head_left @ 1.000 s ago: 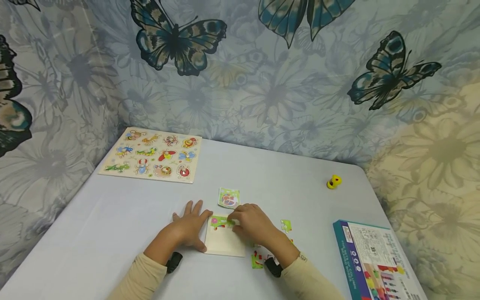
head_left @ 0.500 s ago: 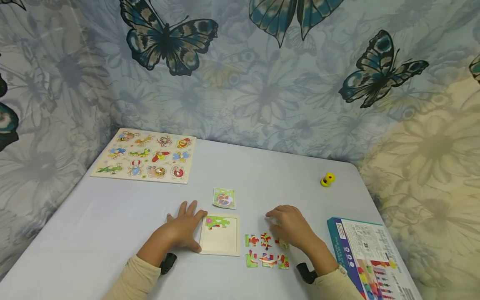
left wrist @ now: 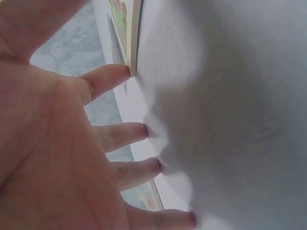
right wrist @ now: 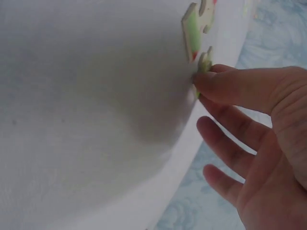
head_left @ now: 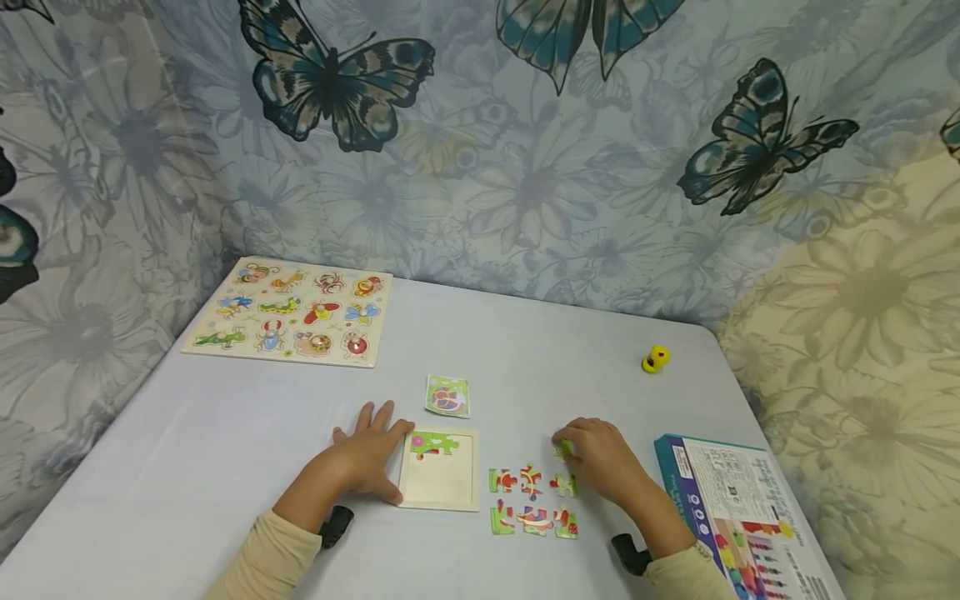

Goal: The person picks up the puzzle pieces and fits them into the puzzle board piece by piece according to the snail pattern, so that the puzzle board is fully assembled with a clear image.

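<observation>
My left hand (head_left: pixel 363 458) lies with fingers spread at the left side of a shallow wooden puzzle tray (head_left: pixel 438 490), thumb and index finger touching its edge. Joined green puzzle pieces (head_left: pixel 433 443) fill the tray's upper left. To the right, my right hand (head_left: pixel 606 460) pinches a green puzzle piece (head_left: pixel 563 448) between thumb and index finger; the hand partly covers it. In the right wrist view this piece (right wrist: pixel 205 62) is low at the table surface, its other fingers apart from it. Several loose red and green puzzle pieces (head_left: pixel 536 522) lie in two rows beside the tray.
A small picture card (head_left: pixel 447 396) lies behind the tray. At the back left is a large insect puzzle board (head_left: pixel 288 312). A yellow toy figure (head_left: pixel 656 359) stands at the back right, and a flat box (head_left: pixel 738 517) lies at the right edge.
My right hand has left the tray, moved right to the loose pieces, and now pinches a green puzzle piece there. My left hand stays at the tray's edge. The head view shifted slightly.
</observation>
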A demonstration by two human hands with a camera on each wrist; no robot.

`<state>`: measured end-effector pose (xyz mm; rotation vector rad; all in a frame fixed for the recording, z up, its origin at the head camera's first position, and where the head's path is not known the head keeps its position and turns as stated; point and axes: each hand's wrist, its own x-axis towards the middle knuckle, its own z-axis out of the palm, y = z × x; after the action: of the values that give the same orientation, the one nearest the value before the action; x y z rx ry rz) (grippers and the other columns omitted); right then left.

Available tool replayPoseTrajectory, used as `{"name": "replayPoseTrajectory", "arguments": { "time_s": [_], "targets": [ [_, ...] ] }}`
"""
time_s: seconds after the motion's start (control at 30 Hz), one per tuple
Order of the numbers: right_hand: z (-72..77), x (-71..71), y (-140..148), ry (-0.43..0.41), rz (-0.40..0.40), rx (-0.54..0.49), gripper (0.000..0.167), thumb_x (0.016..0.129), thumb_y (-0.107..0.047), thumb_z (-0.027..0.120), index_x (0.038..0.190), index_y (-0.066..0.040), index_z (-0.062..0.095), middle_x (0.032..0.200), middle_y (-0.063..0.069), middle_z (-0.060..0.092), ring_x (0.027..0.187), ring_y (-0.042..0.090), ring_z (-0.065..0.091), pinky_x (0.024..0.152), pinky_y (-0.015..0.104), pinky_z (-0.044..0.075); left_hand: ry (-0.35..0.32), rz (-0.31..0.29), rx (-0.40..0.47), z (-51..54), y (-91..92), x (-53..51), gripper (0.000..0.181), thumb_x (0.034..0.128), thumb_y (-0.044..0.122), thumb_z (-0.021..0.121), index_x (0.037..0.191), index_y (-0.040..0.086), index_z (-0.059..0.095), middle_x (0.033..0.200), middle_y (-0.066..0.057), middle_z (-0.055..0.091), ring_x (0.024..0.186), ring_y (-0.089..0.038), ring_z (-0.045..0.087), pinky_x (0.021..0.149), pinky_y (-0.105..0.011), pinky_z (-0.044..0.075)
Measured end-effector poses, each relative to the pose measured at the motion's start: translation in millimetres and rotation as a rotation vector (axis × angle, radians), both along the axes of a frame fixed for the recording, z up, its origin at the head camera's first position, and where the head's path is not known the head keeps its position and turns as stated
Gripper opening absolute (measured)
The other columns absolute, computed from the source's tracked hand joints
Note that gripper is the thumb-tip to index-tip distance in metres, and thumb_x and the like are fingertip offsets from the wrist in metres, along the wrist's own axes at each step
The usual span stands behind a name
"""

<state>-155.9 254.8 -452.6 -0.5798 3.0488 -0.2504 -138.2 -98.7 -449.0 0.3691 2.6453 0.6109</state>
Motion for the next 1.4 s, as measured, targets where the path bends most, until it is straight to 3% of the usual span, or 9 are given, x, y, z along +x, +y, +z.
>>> {"name": "replayPoseTrajectory", "arguments": {
  "time_s": [0.2, 0.47, 0.8, 1.07, 1.4],
  "targets": [
    [-1.5, 0.2, 0.1, -0.015, -0.014, -0.024, 0.027, 0.077, -0.004, 0.080, 0.101, -0.014, 0.074, 0.107, 0.002, 0.070, 0.109, 0.027, 0.061, 0.098, 0.050, 0.046, -0.001, -0.006, -0.008, -0.9, -0.8, 0.2, 0.098, 0.0573, 0.029, 0.094, 0.141, 0.011, 0.045, 0.156, -0.028, 0.018, 0.143, -0.053, 0.008, 0.093, -0.084, 0.016],
    [1.6, -0.1, -7.1, 0.041, 0.046, -0.016, 0.029, 0.073, -0.003, 0.082, 0.100, -0.013, 0.074, 0.102, 0.002, 0.071, 0.104, 0.025, 0.063, 0.097, 0.048, 0.047, -0.002, -0.016, -0.002, -0.8, -1.7, 0.7, 0.098, 0.0583, 0.029, 0.093, 0.141, 0.012, 0.045, 0.157, -0.027, 0.018, 0.143, -0.053, 0.008, 0.093, -0.084, 0.016],
    [11.0, -3.5, -67.2, 0.091, 0.249, 0.001, 0.025, 0.075, -0.010, 0.083, 0.098, -0.013, 0.074, 0.101, -0.001, 0.071, 0.100, 0.020, 0.064, 0.097, 0.042, 0.047, -0.010, -0.015, 0.009, 1.3, -0.6, 0.4, 0.096, 0.0597, 0.028, 0.093, 0.141, 0.011, 0.044, 0.157, -0.028, 0.017, 0.143, -0.053, 0.007, 0.093, -0.084, 0.015],
    [3.1, -5.5, -105.9, 0.060, 0.366, 0.031, 0.024, 0.079, -0.015, 0.080, 0.103, -0.014, 0.075, 0.103, -0.001, 0.070, 0.102, 0.018, 0.063, 0.099, 0.041, 0.045, -0.022, -0.008, 0.003, -0.2, -0.1, 1.1, 0.095, 0.0613, 0.028, 0.092, 0.142, 0.012, 0.044, 0.157, -0.028, 0.017, 0.143, -0.053, 0.007, 0.094, -0.084, 0.016],
    [0.7, -5.0, -118.0, 0.053, 0.341, 0.067, 0.023, 0.083, -0.016, 0.076, 0.106, -0.017, 0.074, 0.106, -0.002, 0.068, 0.108, 0.020, 0.060, 0.104, 0.040, 0.041, -0.027, -0.005, 0.005, -2.1, -0.9, 0.1, 0.096, 0.0612, 0.029, 0.092, 0.142, 0.012, 0.044, 0.157, -0.028, 0.016, 0.144, -0.052, 0.005, 0.094, -0.084, 0.014]
  ]
}}
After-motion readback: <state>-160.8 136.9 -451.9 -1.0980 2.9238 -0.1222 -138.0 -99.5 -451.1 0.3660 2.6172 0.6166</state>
